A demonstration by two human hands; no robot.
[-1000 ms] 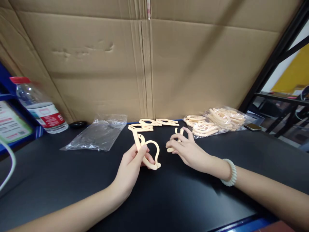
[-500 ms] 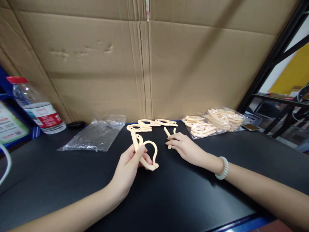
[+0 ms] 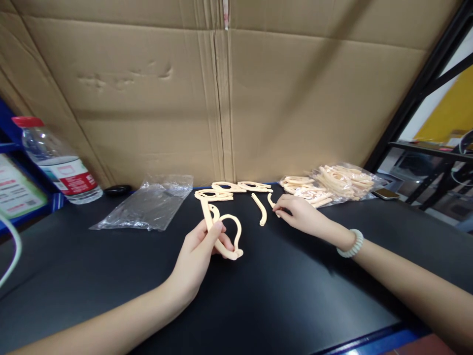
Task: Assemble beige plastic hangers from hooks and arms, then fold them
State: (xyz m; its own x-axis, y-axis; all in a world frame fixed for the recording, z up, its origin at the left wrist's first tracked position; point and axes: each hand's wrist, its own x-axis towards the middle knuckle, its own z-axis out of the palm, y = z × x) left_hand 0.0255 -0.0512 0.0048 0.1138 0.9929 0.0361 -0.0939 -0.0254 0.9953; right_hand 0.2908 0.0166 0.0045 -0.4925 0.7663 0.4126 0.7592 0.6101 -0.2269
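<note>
My left hand (image 3: 199,251) is closed round a cream plastic folding hanger (image 3: 207,217), whose straight arm points up and whose rounded hook loops out to the right. To the right, my right hand (image 3: 295,212) has its thumb and fingertips together on the lower end of a small curved cream piece (image 3: 271,200), which lies on the black table. A longer, slightly bent cream hanger arm (image 3: 260,209) rests just left of those fingers, untouched. Folded cream hangers (image 3: 225,187) lie in a group at the back of the table.
Clear plastic bags of cream hanger parts (image 3: 343,182) lie at the back right beside a phone (image 3: 386,194). An opened clear bag (image 3: 148,207), a black object (image 3: 117,190) and a water bottle (image 3: 66,167) are at the left. A cardboard wall (image 3: 148,98) stands behind.
My right hand has let go of the longer hanger arm and moved right to the small curved piece. My left hand keeps holding the folding hanger in nearly the same spot.
</note>
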